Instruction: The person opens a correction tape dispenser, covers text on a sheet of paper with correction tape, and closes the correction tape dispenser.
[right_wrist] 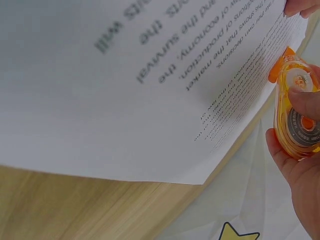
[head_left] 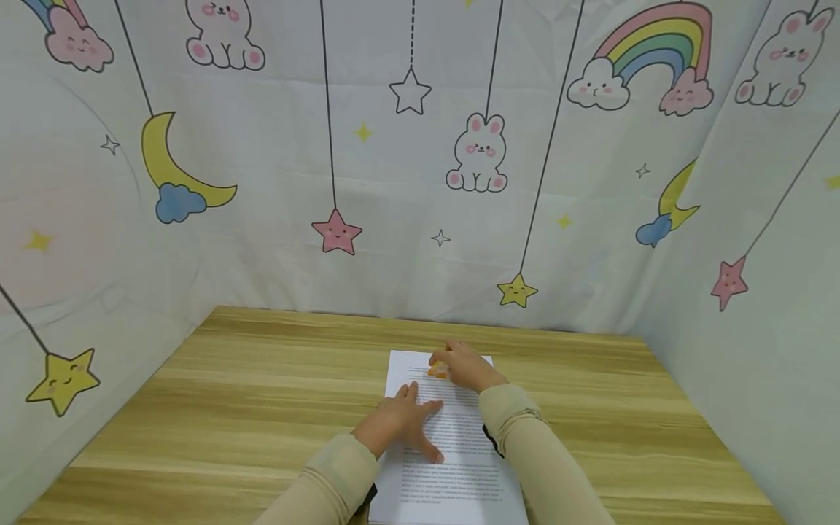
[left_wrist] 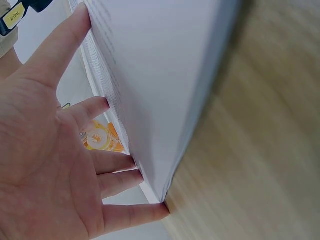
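Observation:
A stack of white paper [head_left: 453,477] covered in printed lines lies on the wooden table. My left hand [head_left: 405,423] is spread over its left side, fingers straight, the fingertips touching the sheet; in the left wrist view the little finger [left_wrist: 135,215] reaches the stack's edge. Near the far end of the page, my right hand [head_left: 464,364] grips an orange see-through correction tape [head_left: 437,370]. The right wrist view shows the thumb [right_wrist: 306,103] on the side of its case, and its orange tip [right_wrist: 280,65] is at the printed text.
The wooden table [head_left: 262,394] extends on both sides of the paper. Behind it hangs a white curtain [head_left: 275,270] printed with stars, rabbits and moons, which also runs along the left and right sides. A dark strap [left_wrist: 15,17] with a yellow label is on the right wrist.

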